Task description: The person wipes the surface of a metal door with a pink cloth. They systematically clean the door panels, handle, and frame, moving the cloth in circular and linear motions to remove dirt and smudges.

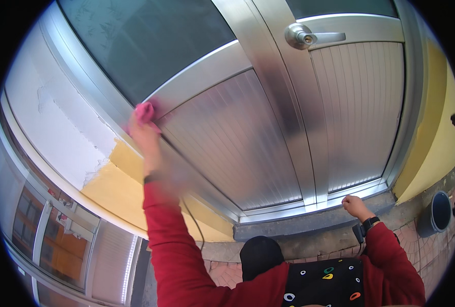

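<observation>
My left hand (143,134) holds a bunched pink cloth (145,112) against the metal door's frame, at the left end of the horizontal rail (204,75) below the dark glass pane (154,38). The arm reaches up in a red sleeve. Low on the right, my right hand (354,206) is curled in front of the door sill (312,208), with nothing visible in it. A dark band with a small black device (358,232) is at that wrist. Ribbed metal panels (231,142) fill the lower door.
A lever door handle (308,37) juts from the right door leaf. A dark grey bucket (435,215) stands on the paving tiles at the right. The concrete step (273,230) runs below the door. Left of it are a yellow and white wall (116,184) and a glazed window (62,238).
</observation>
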A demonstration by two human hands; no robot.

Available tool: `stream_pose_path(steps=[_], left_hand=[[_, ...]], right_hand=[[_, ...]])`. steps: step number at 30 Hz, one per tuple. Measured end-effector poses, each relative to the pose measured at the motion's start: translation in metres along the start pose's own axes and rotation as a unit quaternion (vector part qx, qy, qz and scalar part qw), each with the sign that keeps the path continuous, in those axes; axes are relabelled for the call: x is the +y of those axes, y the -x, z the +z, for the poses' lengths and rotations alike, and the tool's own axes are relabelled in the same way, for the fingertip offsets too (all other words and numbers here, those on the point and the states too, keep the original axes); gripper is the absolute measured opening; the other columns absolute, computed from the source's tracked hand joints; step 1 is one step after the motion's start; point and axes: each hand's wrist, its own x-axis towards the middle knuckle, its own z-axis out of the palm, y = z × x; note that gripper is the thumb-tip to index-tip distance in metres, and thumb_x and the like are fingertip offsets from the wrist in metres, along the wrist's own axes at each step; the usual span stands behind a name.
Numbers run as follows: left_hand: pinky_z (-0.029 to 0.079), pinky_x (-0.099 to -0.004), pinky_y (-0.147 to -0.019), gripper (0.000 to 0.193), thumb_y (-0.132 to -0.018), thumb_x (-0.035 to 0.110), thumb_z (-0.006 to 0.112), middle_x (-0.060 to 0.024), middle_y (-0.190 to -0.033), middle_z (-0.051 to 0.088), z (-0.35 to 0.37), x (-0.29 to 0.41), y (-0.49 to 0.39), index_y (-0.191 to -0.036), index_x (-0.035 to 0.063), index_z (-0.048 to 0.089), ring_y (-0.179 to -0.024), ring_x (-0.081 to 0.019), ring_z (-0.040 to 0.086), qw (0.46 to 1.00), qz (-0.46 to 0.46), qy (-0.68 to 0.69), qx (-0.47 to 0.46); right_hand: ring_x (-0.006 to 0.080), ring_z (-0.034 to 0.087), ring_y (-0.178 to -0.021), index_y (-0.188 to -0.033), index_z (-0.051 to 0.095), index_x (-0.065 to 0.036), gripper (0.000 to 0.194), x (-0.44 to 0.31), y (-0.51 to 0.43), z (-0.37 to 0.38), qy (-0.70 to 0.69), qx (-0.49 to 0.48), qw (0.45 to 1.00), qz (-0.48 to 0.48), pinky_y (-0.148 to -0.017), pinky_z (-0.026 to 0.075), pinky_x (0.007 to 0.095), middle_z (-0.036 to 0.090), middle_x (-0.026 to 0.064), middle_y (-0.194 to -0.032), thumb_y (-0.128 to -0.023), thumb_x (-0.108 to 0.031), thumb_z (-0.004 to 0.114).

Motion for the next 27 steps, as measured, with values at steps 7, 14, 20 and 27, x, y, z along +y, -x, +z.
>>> stream_pose_path(steps=[7,14,20,27], left_hand=[[0.045,-0.0396,-0.105,0.040,-0.093,0.000,0.052,-0.0171,-0.123,0.061,-0.008,0.001,-0.033,-0.134,-0.0002,0.051,-0.119,-0.0324,0.059,0.995,0.011,-0.091,0.042],[0.022,-0.0386,-0.125,0.075,-0.094,0.003,0.058,-0.0269,-0.164,0.027,0.038,-0.045,0.121,-0.157,-0.0110,0.019,-0.154,-0.0346,0.027,0.997,-0.066,0.016,0.028],[0.054,-0.0427,-0.091,0.052,-0.094,-0.002,0.049,-0.0217,-0.129,0.056,0.039,-0.028,0.219,-0.145,-0.0001,0.038,-0.108,-0.0324,0.064,0.906,-0.391,0.048,-0.154],[0.055,-0.0379,-0.054,0.036,-0.097,-0.002,0.042,-0.0116,-0.104,0.062,0.020,0.031,0.141,-0.131,0.0076,0.047,-0.069,-0.0245,0.068,0.994,-0.072,0.079,-0.008]], right_hand=[[0.0392,0.069,-0.091,-0.098,0.073,-0.004,0.023,-0.006,-0.002,0.006,0.032,-0.002,0.999,-0.013,-0.081,0.054,0.0454,0.073,0.0195,-0.091,-0.092,-0.022,0.060],[0.0380,0.069,-0.086,-0.098,0.072,-0.002,0.022,-0.017,0.005,0.002,0.009,-0.014,1.000,-0.020,-0.078,0.054,0.0441,0.072,0.0190,-0.088,-0.093,-0.021,0.062],[0.0378,0.069,-0.086,-0.096,0.073,-0.002,0.021,-0.013,0.014,-0.006,0.023,0.000,0.999,-0.024,-0.078,0.055,0.0442,0.073,0.0181,-0.089,-0.092,-0.020,0.062],[0.0386,0.069,-0.089,-0.096,0.073,-0.002,0.021,-0.003,0.026,-0.015,0.035,0.021,0.999,-0.030,-0.080,0.055,0.0450,0.073,0.0193,-0.092,-0.091,-0.020,0.064]])
